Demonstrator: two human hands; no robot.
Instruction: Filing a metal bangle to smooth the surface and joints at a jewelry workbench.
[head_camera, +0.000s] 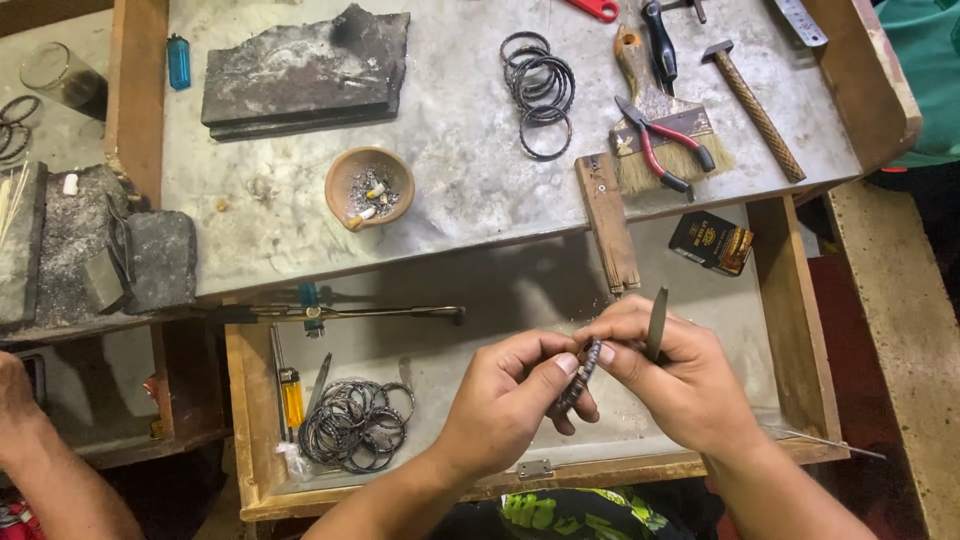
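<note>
My left hand (512, 395) and my right hand (668, 375) meet over an open wooden drawer (790, 310). Together they pinch a small stack of dark metal bangles (580, 378), held edge-on between thumbs and fingers. My right hand also grips a slim grey metal file (655, 322) that points upward. A heap of dark bangles (355, 425) lies in the drawer's left part, beside a yellow lighter (291, 395). More bangles (540, 90) lie on the grey metal bench top (470, 170).
On the bench stand a clay bowl with ash (369, 187), a dark stone slab (305, 75), a brush (660, 120), red-handled pliers (665, 150) and a hammer (755, 105). A small dark box (711, 242) lies in the drawer. Another person's arm (40, 460) is at the lower left.
</note>
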